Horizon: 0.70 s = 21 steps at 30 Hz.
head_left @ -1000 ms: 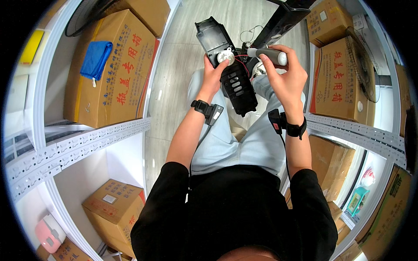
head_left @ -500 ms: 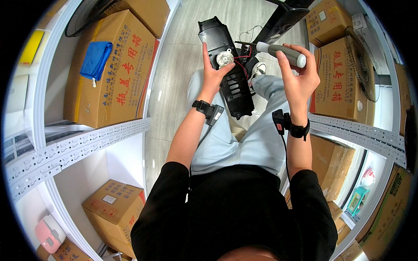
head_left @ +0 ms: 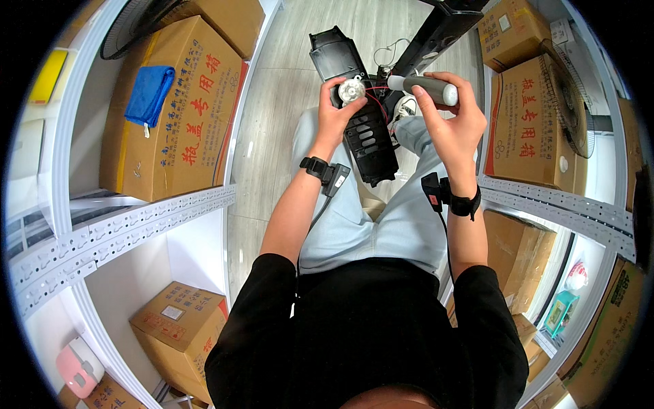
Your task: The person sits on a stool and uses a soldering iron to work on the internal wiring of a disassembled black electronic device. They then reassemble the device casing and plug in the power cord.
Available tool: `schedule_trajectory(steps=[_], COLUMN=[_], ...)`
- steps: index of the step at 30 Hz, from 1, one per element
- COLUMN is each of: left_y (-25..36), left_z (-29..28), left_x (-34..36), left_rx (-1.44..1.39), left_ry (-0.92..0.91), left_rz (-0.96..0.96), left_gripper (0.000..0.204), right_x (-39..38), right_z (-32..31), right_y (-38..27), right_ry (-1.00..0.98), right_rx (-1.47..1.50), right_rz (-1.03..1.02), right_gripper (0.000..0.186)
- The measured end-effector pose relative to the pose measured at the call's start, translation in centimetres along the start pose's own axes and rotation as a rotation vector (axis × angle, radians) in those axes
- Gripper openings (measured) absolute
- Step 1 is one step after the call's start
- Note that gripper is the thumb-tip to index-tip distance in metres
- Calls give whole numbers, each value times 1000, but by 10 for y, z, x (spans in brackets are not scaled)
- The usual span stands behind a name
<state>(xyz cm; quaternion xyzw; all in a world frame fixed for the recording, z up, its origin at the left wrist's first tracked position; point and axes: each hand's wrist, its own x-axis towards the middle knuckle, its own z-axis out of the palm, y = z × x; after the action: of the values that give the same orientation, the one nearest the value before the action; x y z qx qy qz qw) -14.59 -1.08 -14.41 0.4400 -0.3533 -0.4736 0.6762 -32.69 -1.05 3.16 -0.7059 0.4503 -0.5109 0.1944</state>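
As we look down over our lap, the scene reads so:
Left hand (head_left: 335,112): fingers clenched on the black plastic housing (head_left: 364,129) – thumb by its white round motor part (head_left: 352,89).
Right hand (head_left: 451,123): fingers wrapped around a grey cylindrical tool (head_left: 429,88), its tip pointing toward the motor.
Housing: held upright above our knees, red wires (head_left: 376,95) showing beside the motor.
Surroundings: cardboard boxes (head_left: 178,112) on white shelves (head_left: 116,228) – a blue cloth (head_left: 150,92) lies on one.
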Motion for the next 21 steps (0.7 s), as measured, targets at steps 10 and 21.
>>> schedule_trajectory(steps=[10,21], left_y=[-6,1], left_z=[-2,-4], left_x=[2,0], left_rx=[28,40], left_ry=[-26,-31], left_rz=[32,21], left_gripper=[61,40], right_x=[5,31], right_z=[9,19], right_y=[-1,-13], right_ry=[-49,-190], right_rx=[-76,-346], right_rz=[-56,-305], right_gripper=[32,37])
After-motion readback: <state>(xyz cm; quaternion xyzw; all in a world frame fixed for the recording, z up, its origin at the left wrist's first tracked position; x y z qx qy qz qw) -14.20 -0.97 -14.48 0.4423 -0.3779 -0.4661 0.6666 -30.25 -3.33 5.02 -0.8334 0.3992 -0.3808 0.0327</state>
